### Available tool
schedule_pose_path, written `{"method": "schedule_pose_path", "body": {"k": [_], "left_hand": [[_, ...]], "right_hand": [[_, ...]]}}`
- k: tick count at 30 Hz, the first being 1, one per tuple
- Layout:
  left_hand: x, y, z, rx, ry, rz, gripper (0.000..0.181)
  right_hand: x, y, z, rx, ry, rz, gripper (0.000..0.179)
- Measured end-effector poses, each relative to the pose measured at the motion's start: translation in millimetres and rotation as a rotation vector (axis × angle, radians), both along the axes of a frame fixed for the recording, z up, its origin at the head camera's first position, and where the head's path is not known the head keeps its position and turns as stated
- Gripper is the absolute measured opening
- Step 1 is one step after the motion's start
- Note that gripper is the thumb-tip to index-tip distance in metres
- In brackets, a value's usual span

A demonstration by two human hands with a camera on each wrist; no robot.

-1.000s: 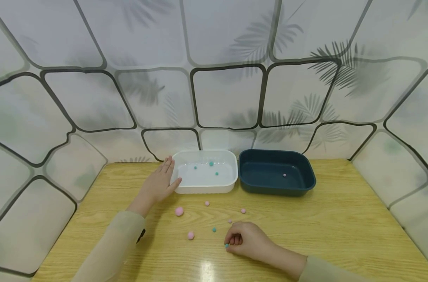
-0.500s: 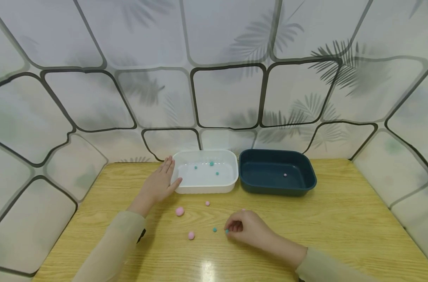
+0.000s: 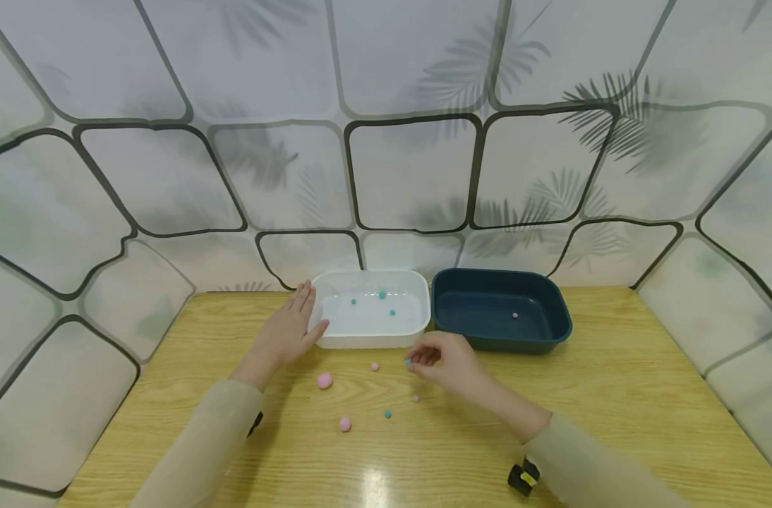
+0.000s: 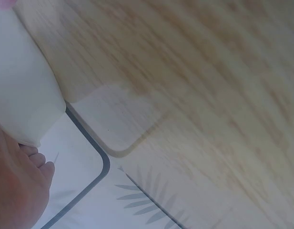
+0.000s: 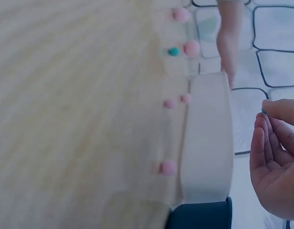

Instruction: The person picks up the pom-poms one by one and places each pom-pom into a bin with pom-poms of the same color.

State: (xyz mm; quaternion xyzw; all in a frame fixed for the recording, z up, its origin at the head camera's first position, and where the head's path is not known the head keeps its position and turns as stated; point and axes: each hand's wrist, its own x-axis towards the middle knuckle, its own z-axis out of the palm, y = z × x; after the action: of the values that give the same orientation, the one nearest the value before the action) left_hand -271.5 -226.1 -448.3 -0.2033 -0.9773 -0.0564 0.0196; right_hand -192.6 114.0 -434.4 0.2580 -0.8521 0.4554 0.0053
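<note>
My right hand [image 3: 449, 361] pinches a small teal ball [image 3: 408, 362] between thumb and fingertips, in front of the white tub's near right corner. In the right wrist view only a sliver of this teal ball [image 5: 264, 111] shows at the fingertips. My left hand [image 3: 283, 335], fingers straight, rests against the left end of the white tub [image 3: 367, 341]. Three teal balls lie inside that tub, one of them a larger ball [image 3: 382, 295]. Beside it stands a dark blue tub [image 3: 507, 345] holding one small pink ball [image 3: 515, 315].
On the wooden table [image 3: 640, 395] lie a large pink ball [image 3: 324, 380], another pink ball [image 3: 345, 424], smaller pink balls [image 3: 375, 366] and a loose teal ball [image 3: 388, 414]. A patterned wall [image 3: 411, 176] rises directly behind both tubs.
My right hand has picked the teal ball up off the table and carried it away from me towards the tubs. A small pink ball it covered shows again. My left hand has stayed put.
</note>
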Motion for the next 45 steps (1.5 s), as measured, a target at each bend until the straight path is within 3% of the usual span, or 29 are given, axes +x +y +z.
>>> {"method": "schedule_pose_path", "body": {"k": [7, 16, 26, 34, 39, 45], "left_hand": [[0.0, -1.3, 0.0, -0.003, -0.004, 0.003, 0.082], [-0.2, -1.0, 0.1, -0.011, 0.004, -0.007, 0.081], [0.2, -0.9, -0.3, 0.005, 0.006, -0.006, 0.081], [0.5, -0.9, -0.7, 0.013, 0.009, -0.002, 0.081], [1.7, -0.1, -0.3, 0.016, 0.008, -0.002, 0.080], [0.5, 0.2, -0.4, 0.028, 0.022, -0.006, 0.079]], "right_hand": [[-24.1, -9, 19.6, -0.010, 0.003, -0.072, 0.007], [-55.4, -23, 30.7, -0.010, -0.003, -0.128, 0.009], [-87.6, -32, 31.5, -0.002, -0.037, -0.202, 0.016], [-112.5, -35, 23.5, -0.071, -0.157, -0.292, 0.016], [-120.4, -36, 18.6, -0.112, -0.226, -0.331, 0.017], [-125.3, -37, 14.7, -0.116, -0.240, -0.348, 0.018]]}}
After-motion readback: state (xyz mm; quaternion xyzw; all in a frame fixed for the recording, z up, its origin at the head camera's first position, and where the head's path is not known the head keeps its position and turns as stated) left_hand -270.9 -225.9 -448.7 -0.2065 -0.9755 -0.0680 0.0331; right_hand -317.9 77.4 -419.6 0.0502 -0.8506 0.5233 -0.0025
